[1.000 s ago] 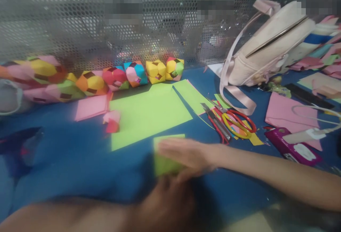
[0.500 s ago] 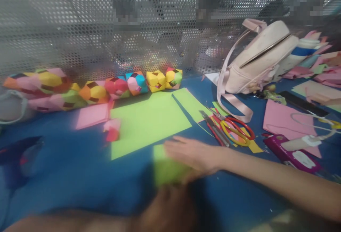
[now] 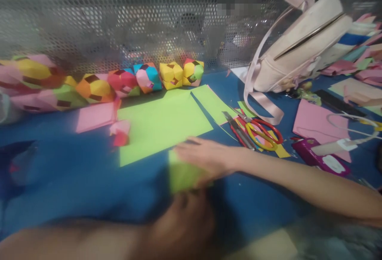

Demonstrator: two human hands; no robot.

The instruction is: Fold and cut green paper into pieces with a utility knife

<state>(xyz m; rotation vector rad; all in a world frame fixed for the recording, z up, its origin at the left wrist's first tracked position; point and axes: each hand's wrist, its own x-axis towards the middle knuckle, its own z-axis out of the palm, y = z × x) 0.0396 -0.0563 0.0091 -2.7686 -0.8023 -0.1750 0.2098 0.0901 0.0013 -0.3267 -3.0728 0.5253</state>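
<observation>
A small square of green paper [image 3: 182, 176] lies on the blue tabletop in the middle of the view, in front of me. My right hand [image 3: 205, 156] rests over its upper right part, fingers stretched out and fairly flat on it. Close to the paper's near edge is my left hand [image 3: 185, 220], dark and blurred, with its fingertips partly hidden. Just beyond both hands spreads a large light-green sheet [image 3: 164, 124]. Red- and yellow-handled scissors [image 3: 262, 134] and a utility knife [image 3: 238, 130] lie right of the sheet, on paper scraps.
Colourful folded paper balls [image 3: 170, 75] line the perforated metal panel [image 3: 179, 25] behind. Pink paper [image 3: 95, 117] lies at left, near a dark blurred tool [image 3: 14, 168]. At right are a pale backpack [image 3: 298, 49], pink sheets [image 3: 316, 124] and a purple device [image 3: 319, 158].
The view has tilted down slightly, so the things on the table sit higher in the picture. Both hands remain at the small green paper, with little visible change between them.
</observation>
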